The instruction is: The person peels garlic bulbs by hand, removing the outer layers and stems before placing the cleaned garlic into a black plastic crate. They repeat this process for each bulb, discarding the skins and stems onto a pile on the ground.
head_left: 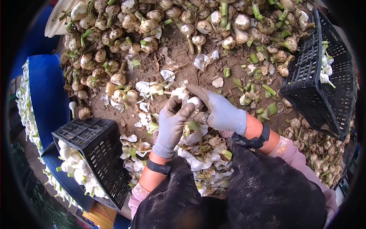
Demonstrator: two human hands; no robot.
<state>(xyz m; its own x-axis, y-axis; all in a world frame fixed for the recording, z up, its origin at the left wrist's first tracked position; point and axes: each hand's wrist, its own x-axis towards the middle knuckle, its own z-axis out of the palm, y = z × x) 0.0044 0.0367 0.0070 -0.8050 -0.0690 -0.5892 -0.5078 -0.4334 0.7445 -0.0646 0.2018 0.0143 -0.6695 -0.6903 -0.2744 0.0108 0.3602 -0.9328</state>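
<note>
A white garlic bulb (195, 102) is held between my two gloved hands, above a heap of loose peelings. My left hand (171, 124) is closed, its thumb and fingers pinching at the bulb's near left side. From the right, my right hand (221, 108) curls around the same bulb, index finger stretched over its top. Loose white skin (179, 92) stands out at the bulb's upper left. My fingers partly cover the bulb. Under my right palm is a small dark shape that I cannot make out. Garlic skins (202, 152) lie below, between my knees.
Soil-covered garlic bulbs (148, 26) are piled at the back. A black crate (108, 152) with clean white garlic stands at left, beside a blue container (44, 95) edged with more garlic. Another black crate (320, 80) tilts at right. Cut green stems (268, 89) litter the ground.
</note>
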